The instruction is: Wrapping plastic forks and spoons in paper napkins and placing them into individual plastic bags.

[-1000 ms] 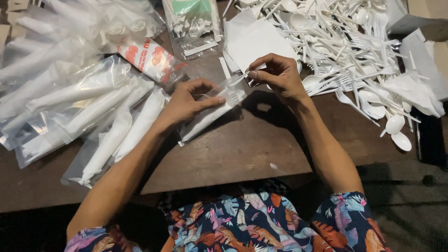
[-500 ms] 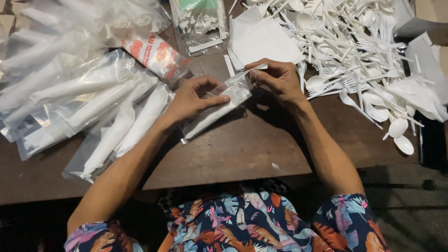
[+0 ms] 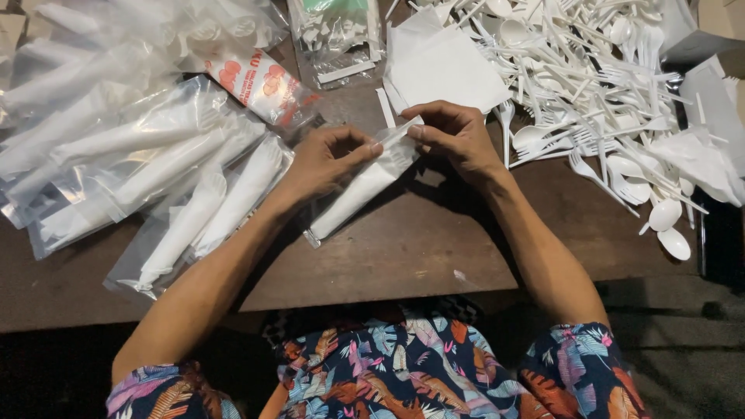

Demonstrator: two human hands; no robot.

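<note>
Our left hand and right hand now pinch the mouth of the clear cutlery pouch, lifted slightly off the wooden table since a moment ago; sealing looks underway.

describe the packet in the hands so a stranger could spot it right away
On the dark wooden table, between the heap of filled bags at one side and the loose white cutlery at the other, lies one clear packet with a white roll inside. It alone is pinched by left hand and right hand.
</note>
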